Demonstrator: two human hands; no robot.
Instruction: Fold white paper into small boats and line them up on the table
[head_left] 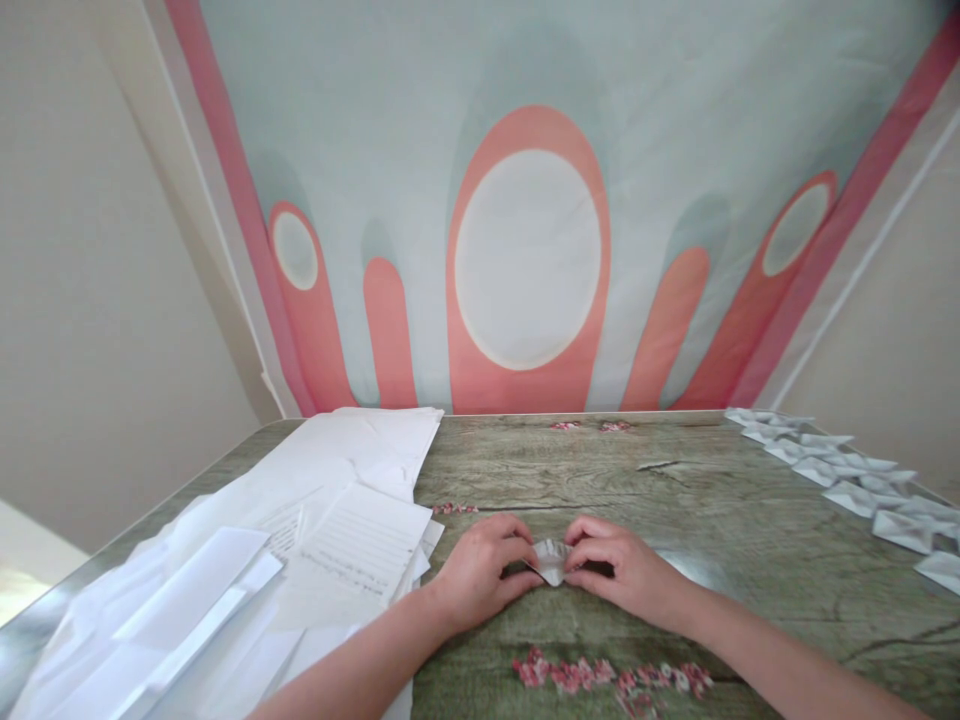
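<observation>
Between my two hands, just above the table top, is a small folded piece of white paper (553,562) with lined markings. My left hand (491,562) pinches its left end between thumb and fingers. On the other side, my right hand (611,562) pinches the right end the same way. The paper's middle bulges out in a pointed, open shape. Parts of both ends are hidden by my fingers.
Loose white sheets and a written, lined page (367,540) lie heaped on the left. Folded white paper boats (847,470) stand in rows along the right edge. The wood-patterned table (480,650) has printed pink flowers and meets a patterned wall covering (525,390) at the back.
</observation>
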